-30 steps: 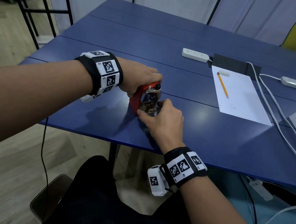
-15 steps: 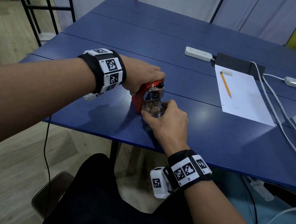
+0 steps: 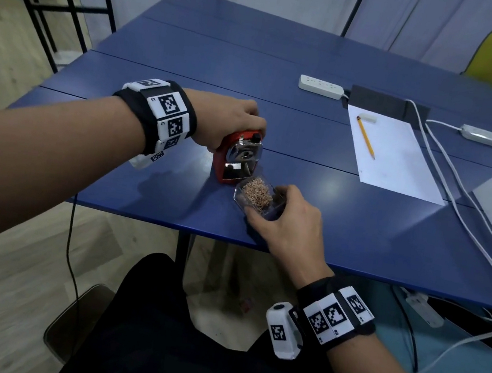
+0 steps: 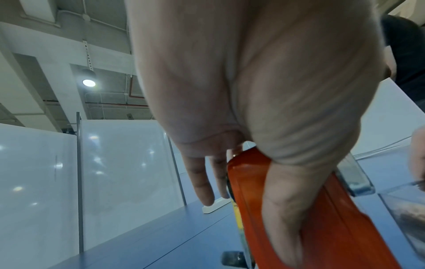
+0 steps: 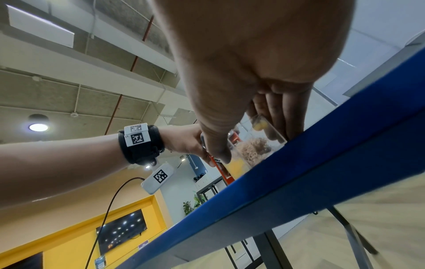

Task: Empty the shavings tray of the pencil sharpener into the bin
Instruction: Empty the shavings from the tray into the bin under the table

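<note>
From the head view I see the shavings tray now fully clear of the red pencil sharpener; half a second ago it was only partly drawn from the slot, so the pull-out is done and the slot in the sharpener's front stands open and dark; the tray sits on the table just in front of the sharpener, near the table's near edge, heaped with brown shavings; my right hand pinches it by the sides, thumb on the near wall and fingers on the far one; my left hand is still clamped over the top of the sharpener, holding it down; no bin shows in any view, so I judge the carry and tip are all still ahead, and the tray must stay level or the heap will spill; from the left wrist view I see the left hand wrapped round the orange-red body, thumb down its side, with the clear tray at the right edge, apart from it; from the right wrist view the thumb and fingers grip the transparent tray, shavings visible through its wall, just above the table's near edge.
</note>
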The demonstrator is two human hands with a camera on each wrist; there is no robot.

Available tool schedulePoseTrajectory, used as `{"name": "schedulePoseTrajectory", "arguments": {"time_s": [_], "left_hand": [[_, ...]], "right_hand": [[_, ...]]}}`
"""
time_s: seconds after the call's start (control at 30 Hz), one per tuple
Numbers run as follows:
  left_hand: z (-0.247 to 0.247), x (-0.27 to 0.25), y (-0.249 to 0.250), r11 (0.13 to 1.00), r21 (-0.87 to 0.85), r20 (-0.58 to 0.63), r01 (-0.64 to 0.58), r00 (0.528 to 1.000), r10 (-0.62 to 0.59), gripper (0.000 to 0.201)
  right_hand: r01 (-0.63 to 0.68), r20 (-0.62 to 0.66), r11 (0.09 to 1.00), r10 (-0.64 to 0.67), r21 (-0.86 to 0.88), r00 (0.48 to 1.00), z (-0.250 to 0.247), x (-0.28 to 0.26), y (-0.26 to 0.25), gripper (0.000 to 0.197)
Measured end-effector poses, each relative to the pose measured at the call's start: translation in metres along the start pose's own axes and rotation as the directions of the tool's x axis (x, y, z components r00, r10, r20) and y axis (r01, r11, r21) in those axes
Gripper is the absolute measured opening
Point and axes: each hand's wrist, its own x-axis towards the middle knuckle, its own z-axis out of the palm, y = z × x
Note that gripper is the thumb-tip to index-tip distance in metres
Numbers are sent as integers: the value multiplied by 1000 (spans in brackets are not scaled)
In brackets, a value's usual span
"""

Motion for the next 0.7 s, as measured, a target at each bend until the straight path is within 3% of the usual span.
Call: {"name": "schedulePoseTrajectory", "arguments": {"time_s": [0.13, 0.23, 0.37, 0.43, 0.5, 0.57, 0.6, 0.7], "left_hand": [[2, 3, 2, 998, 56, -76, 12, 997, -8, 88], [3, 3, 4, 996, 73, -103, 53, 994, -46, 101], [6, -17, 10, 985, -71, -184, 159, 968, -169, 122], [10, -37, 22, 927, -309, -251, 214, 922, -296, 110], [25, -57, 47, 831, -513, -347, 216, 833, -431, 88], [50, -75, 79, 801, -579, -452, 150, 759, -469, 75], [64, -81, 93, 795, -597, -480, 108, 746, -461, 69], [93, -92, 116, 738, -674, -452, 33, 772, -447, 58]], "right_hand": [[5, 7, 1000, -5, -15, 1000, -5, -4, 10, 75], [26, 9, 1000, -26, -1, 1000, -6, -5, 15, 76], [-8, 72, 998, 4, 55, 997, -7, -6, 22, 105], [-22, 79, 995, 15, 93, 997, -8, -7, 26, 107], [-25, 81, 993, 16, 116, 997, -8, -10, 29, 103], [-23, 82, 994, 14, 104, 997, -7, -10, 31, 97], [-18, 83, 996, 11, 90, 997, -7, -10, 33, 94], [-5, 85, 998, 0, 59, 996, -5, -6, 36, 80]]}}
